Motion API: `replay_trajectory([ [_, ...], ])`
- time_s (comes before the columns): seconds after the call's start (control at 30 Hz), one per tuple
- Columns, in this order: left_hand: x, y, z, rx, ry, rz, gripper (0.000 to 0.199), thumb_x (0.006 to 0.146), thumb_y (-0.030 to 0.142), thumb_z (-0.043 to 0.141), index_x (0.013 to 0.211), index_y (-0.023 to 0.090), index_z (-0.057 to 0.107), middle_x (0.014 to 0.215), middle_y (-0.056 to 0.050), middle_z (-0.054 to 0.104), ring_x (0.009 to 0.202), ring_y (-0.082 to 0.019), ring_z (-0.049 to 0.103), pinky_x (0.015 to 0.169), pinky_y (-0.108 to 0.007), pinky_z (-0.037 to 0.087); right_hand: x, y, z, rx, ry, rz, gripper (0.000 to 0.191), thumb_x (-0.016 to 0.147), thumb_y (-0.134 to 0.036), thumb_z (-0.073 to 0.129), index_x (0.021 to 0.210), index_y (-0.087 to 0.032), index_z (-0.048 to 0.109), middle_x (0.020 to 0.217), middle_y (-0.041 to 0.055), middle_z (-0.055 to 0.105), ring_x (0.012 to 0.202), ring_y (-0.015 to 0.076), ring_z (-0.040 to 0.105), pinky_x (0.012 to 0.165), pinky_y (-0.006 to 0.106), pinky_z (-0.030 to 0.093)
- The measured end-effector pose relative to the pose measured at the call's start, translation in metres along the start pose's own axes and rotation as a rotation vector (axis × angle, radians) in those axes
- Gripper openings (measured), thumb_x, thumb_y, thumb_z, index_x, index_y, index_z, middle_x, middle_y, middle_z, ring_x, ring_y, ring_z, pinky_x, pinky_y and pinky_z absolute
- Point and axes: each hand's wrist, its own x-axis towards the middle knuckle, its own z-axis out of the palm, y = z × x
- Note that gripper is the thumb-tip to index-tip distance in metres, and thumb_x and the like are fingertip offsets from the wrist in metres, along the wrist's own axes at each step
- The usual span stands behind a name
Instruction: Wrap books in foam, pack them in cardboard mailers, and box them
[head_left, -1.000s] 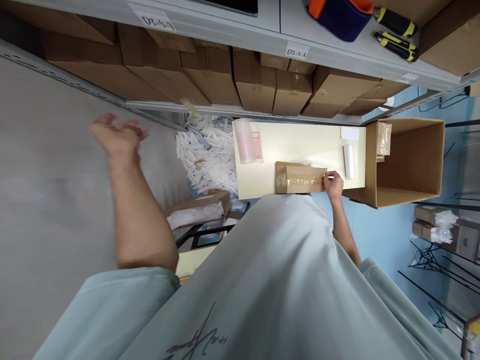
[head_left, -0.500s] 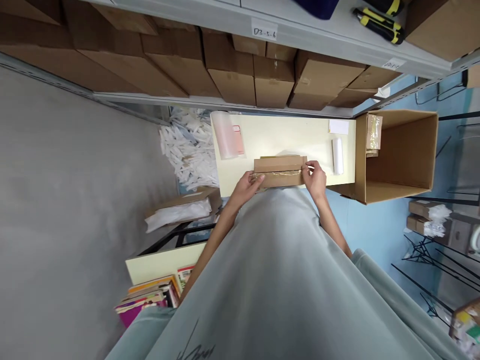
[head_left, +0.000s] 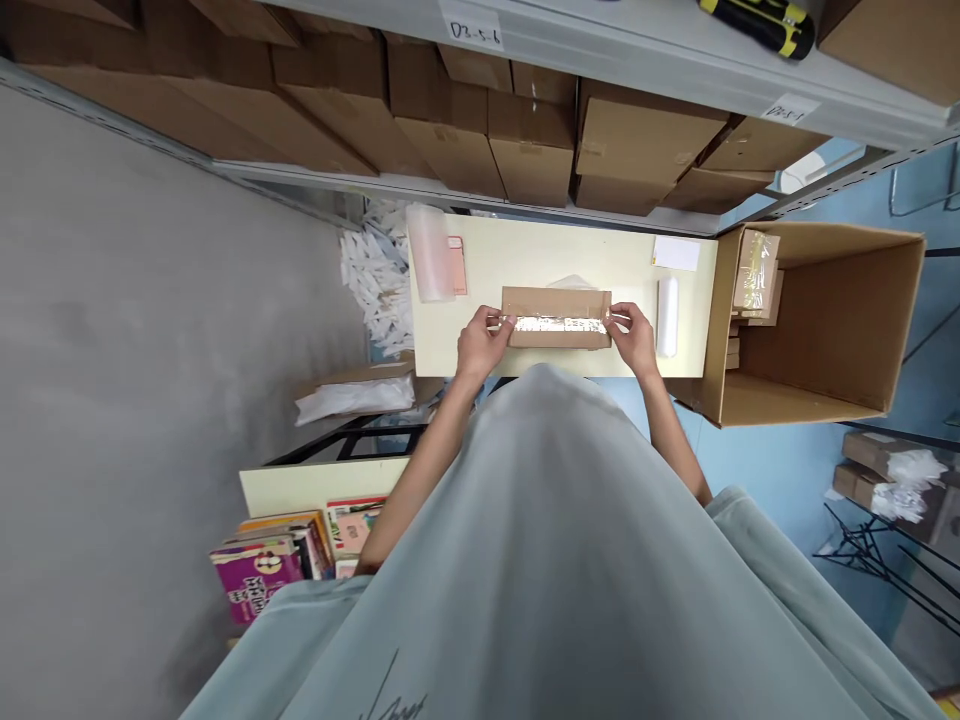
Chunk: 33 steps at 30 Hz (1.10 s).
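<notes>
A slim brown cardboard box lies near the front edge of the cream table, its long side facing me. A shiny strip of clear packing tape runs lengthwise along its top. At the box's left end my left hand is closed, pinching the tape end, with its thumb over the box. My right hand pinches the other tape end at the right edge of the box. Just right of that hand lies a white roll.
On the cream table are a roll of clear film, a red-and-white packet and a white card. A large open carton with taped boxes stands right. Boxes fill the shelf above.
The box has tilted, so its taped face now looks up at me and the tape shines brightly. Both hands stay at its ends. The camera view has shifted slightly.
</notes>
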Motion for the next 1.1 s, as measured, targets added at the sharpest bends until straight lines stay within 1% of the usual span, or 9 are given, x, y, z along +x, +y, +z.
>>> replay_trajectory([
  [0.07, -0.002, 0.007, 0.005, 0.034, 0.024, -0.004, 0.023, 0.097, 0.045, 0.075, 0.105, 0.025, 0.066, 0.107, -0.007, 0.081, 0.105, -0.028, 0.078, 0.096, -0.038, 0.059, 0.005, 0.008, -0.005, 0.018, -0.016, 0.010, 0.028, 0.092, -0.044, 0.068, 0.113, -0.027, 0.065, 0.126, 0.0096, 0.080, 0.116, 0.0283, 0.080, 0.103, 0.047, 0.067],
  [0.17, -0.005, 0.012, 0.010, 0.023, 0.062, -0.026, 0.026, 0.096, 0.047, 0.074, 0.106, 0.024, 0.067, 0.111, -0.008, 0.082, 0.099, -0.026, 0.077, 0.092, -0.036, 0.058, 0.005, 0.009, -0.008, 0.029, -0.020, 0.001, 0.028, 0.094, -0.047, 0.068, 0.114, -0.027, 0.066, 0.127, 0.0097, 0.079, 0.118, 0.0290, 0.079, 0.102, 0.049, 0.068],
  [0.33, -0.017, 0.004, 0.013, -0.155, 0.058, -0.026, 0.030, 0.092, 0.046, 0.075, 0.109, 0.024, 0.064, 0.122, -0.009, 0.081, 0.096, -0.022, 0.079, 0.084, -0.032, 0.059, -0.005, 0.011, -0.010, 0.118, -0.024, -0.076, 0.034, 0.096, -0.052, 0.067, 0.120, -0.027, 0.067, 0.136, 0.0118, 0.075, 0.132, 0.0291, 0.073, 0.099, 0.046, 0.071],
  [0.5, -0.022, -0.006, 0.028, 0.001, 0.007, -0.157, 0.022, 0.086, 0.035, 0.079, 0.101, 0.025, 0.065, 0.118, -0.005, 0.083, 0.095, -0.022, 0.079, 0.092, -0.034, 0.059, -0.003, 0.030, -0.006, 0.042, -0.047, 0.014, 0.022, 0.094, -0.047, 0.066, 0.101, -0.028, 0.058, 0.123, 0.0109, 0.076, 0.123, 0.0286, 0.076, 0.101, 0.049, 0.070],
  [0.6, -0.020, -0.005, 0.031, -0.002, 0.001, -0.152, 0.021, 0.089, 0.034, 0.078, 0.106, 0.026, 0.068, 0.123, -0.005, 0.083, 0.097, -0.023, 0.081, 0.093, -0.034, 0.059, 0.000, 0.035, -0.002, 0.057, -0.044, 0.048, 0.024, 0.093, -0.049, 0.066, 0.098, -0.029, 0.054, 0.124, 0.0096, 0.078, 0.124, 0.0273, 0.077, 0.105, 0.050, 0.068],
  [0.73, -0.007, 0.001, 0.022, 0.006, 0.009, -0.119, 0.020, 0.090, 0.036, 0.079, 0.106, 0.025, 0.072, 0.121, -0.006, 0.085, 0.098, -0.025, 0.083, 0.093, -0.036, 0.059, 0.004, 0.024, 0.002, 0.025, 0.019, 0.030, 0.024, 0.094, -0.051, 0.065, 0.099, -0.030, 0.056, 0.115, 0.0072, 0.079, 0.122, 0.0277, 0.079, 0.103, 0.048, 0.068],
  [0.9, 0.022, 0.009, 0.008, 0.075, 0.019, -0.061, 0.020, 0.089, 0.040, 0.082, 0.103, 0.026, 0.077, 0.111, -0.007, 0.087, 0.101, -0.031, 0.082, 0.096, -0.040, 0.059, 0.022, 0.007, 0.007, -0.117, 0.048, 0.047, 0.015, 0.093, -0.042, 0.063, 0.098, -0.030, 0.056, 0.106, 0.0063, 0.081, 0.108, 0.0298, 0.083, 0.096, 0.046, 0.065],
  [1.0, 0.043, 0.016, 0.009, 0.104, 0.012, -0.044, 0.019, 0.089, 0.041, 0.082, 0.103, 0.027, 0.080, 0.106, -0.008, 0.087, 0.110, -0.034, 0.081, 0.099, -0.042, 0.057, 0.041, 0.000, 0.012, -0.162, 0.072, 0.064, 0.014, 0.094, -0.042, 0.060, 0.098, -0.030, 0.054, 0.107, 0.0073, 0.082, 0.102, 0.0287, 0.082, 0.095, 0.044, 0.063],
  [1.1, 0.064, 0.026, 0.013, 0.078, 0.020, -0.045, 0.023, 0.094, 0.044, 0.077, 0.106, 0.025, 0.081, 0.106, -0.009, 0.087, 0.110, -0.033, 0.081, 0.100, -0.041, 0.056, 0.065, -0.009, 0.018, -0.195, 0.091, 0.064, 0.013, 0.097, -0.042, 0.058, 0.102, -0.030, 0.055, 0.108, 0.0075, 0.083, 0.097, 0.0266, 0.079, 0.095, 0.043, 0.062],
])
